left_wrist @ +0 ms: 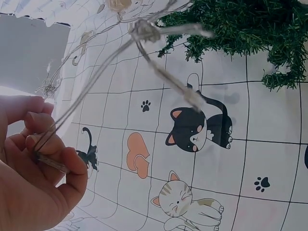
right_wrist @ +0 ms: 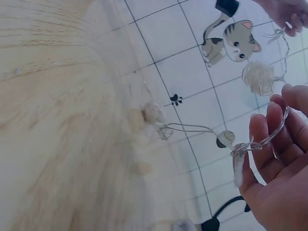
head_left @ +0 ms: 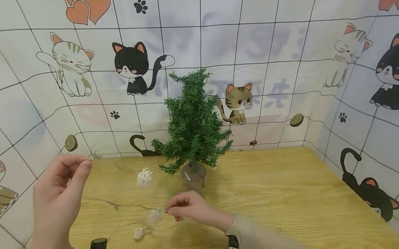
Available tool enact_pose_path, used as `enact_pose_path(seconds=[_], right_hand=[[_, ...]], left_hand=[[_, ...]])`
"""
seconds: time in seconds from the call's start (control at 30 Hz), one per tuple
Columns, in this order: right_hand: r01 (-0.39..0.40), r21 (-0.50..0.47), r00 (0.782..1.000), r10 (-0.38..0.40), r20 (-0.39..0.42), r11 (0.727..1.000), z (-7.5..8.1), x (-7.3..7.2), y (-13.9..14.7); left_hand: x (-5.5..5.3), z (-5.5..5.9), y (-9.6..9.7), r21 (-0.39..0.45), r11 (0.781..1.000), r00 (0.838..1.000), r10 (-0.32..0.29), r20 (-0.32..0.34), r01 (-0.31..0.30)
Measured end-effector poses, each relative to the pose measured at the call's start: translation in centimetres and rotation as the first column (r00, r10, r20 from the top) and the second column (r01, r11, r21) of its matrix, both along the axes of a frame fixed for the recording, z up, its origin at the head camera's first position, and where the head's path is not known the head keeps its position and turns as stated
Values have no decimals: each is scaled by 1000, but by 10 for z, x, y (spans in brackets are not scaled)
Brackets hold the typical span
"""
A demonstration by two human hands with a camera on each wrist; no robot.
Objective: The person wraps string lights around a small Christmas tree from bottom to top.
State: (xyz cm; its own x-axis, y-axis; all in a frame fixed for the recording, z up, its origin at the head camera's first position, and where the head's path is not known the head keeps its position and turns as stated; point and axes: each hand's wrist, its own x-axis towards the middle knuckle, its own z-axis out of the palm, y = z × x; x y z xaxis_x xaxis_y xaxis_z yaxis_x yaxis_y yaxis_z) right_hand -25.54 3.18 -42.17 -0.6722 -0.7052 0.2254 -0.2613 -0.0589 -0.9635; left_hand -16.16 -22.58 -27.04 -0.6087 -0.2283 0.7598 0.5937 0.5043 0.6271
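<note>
A string of ball lights, thin clear wire point(head_left: 116, 206) with white woven balls, stretches between both hands. My left hand point(head_left: 57, 192), raised at the left, pinches the wire between thumb and fingers; in the left wrist view strands point(left_wrist: 96, 77) run out from its curled fingers. Lower and nearer the middle, my right hand point(head_left: 194, 210) pinches another part of the wire, which crosses its fingers in the right wrist view point(right_wrist: 272, 137). One white woven ball point(head_left: 144, 177) hangs behind the wire; a second ball point(head_left: 155, 215) and a smaller ball point(head_left: 138, 233) are left of the right hand.
A small green artificial Christmas tree point(head_left: 195, 121) stands upright on a round base point(head_left: 194, 176) at the back middle of the wooden table point(head_left: 280, 196). A white cloth with cat prints point(head_left: 185, 42) closes off the back and both sides.
</note>
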Motion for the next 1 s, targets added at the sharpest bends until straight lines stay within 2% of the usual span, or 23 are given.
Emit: enact_pose_path(seconds=[0.17,0.33,0.53,0.67,0.8,0.9,1.0], right_hand=[[2,-15,1000,-2,-7,1000,8,2,20],[-62,-41,998,62,-8,997,16,4,34],[-96,-106,992,105,74,990,29,7,55],[-68,-145,993,81,86,987,38,7,69],[-32,-124,997,40,65,992,46,8,86],[-2,-73,1000,4,29,997,50,8,97],[36,-20,999,-36,-9,999,57,8,108]], left_hand=[[2,1,0,21,1000,1000,14,15,-14],[1,1,0,24,1000,1000,-3,-2,3],[-1,0,0,46,999,1000,-8,9,7],[-3,0,0,59,998,1000,-17,25,15],[-5,-1,1,100,994,996,-61,71,54],[-7,-3,2,76,995,990,-75,118,66],[-10,-5,3,-1,999,986,-53,158,54]])
